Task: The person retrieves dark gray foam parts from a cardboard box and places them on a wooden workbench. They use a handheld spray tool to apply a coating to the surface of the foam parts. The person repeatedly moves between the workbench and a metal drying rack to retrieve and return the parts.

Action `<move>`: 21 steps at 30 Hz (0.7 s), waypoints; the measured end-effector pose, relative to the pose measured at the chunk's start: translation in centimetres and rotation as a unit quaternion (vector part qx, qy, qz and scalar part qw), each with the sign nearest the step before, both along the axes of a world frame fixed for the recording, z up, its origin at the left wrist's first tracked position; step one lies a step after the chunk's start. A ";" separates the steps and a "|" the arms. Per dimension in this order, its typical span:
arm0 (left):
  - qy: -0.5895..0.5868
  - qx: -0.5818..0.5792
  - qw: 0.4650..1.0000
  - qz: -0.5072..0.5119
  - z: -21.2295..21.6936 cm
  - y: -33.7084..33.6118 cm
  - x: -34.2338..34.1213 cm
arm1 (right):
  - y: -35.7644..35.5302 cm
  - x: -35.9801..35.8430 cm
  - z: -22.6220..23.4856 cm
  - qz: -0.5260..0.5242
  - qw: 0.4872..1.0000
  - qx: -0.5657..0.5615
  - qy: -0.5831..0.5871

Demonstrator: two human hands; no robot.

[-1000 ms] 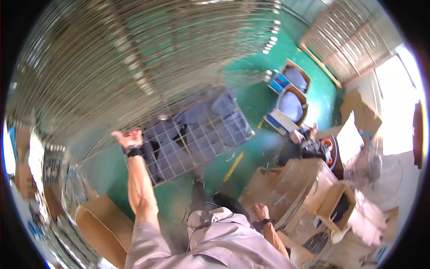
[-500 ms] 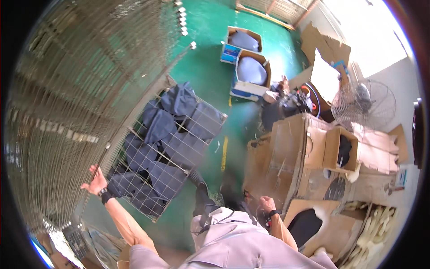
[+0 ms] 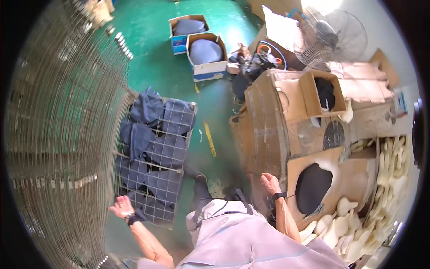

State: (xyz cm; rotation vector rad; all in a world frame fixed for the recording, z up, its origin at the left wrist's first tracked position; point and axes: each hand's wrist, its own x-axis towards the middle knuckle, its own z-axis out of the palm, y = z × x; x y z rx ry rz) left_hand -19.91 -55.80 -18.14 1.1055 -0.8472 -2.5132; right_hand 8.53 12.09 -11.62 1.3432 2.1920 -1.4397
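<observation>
My left hand (image 3: 122, 206) is open and empty, its fingers extended beside the lower left corner of a wire mesh rack (image 3: 178, 192). Several dark grey-blue fabric-like pieces (image 3: 168, 150) lie on this rack, some flat and some crumpled. My right hand (image 3: 270, 183) hangs by the front of a cardboard-covered bench, fingers curled in, with nothing visible in it. A dark strap circles each wrist. On the bench, right of that hand, lies a black oval piece (image 3: 314, 188) on cardboard.
Tall wire racks (image 3: 67, 148) line the left. Two boxes of grey-blue pieces (image 3: 206, 51) stand ahead on the green floor. The bench (image 3: 268, 121) carries an open box (image 3: 323, 94); a fan (image 3: 329, 36) stands behind it. Cream curved pieces (image 3: 389, 179) fill the right corner.
The view has turned right and more of the bench and cream pieces shows. My left hand has lowered, its spread fingers drawing closer together. My right hand stays near the bench, fingers still curled.
</observation>
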 end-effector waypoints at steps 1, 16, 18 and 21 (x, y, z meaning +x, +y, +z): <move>0.082 -0.029 0.983 -0.161 -3.3 -2.3 2.3 | 0.3 1.0 -0.1 0.009 1.000 0.003 0.008; 0.029 -0.523 0.257 -0.812 -7.5 36.4 16.4 | 1.5 29.7 0.9 -0.300 0.921 0.249 -0.015; -0.037 -0.455 0.292 -0.841 -6.0 38.1 16.1 | 3.0 33.1 0.3 -0.374 0.876 0.301 -0.030; -0.140 -0.330 0.441 -0.823 -8.1 38.3 14.2 | 5.8 37.5 1.9 -0.473 0.805 0.336 -0.125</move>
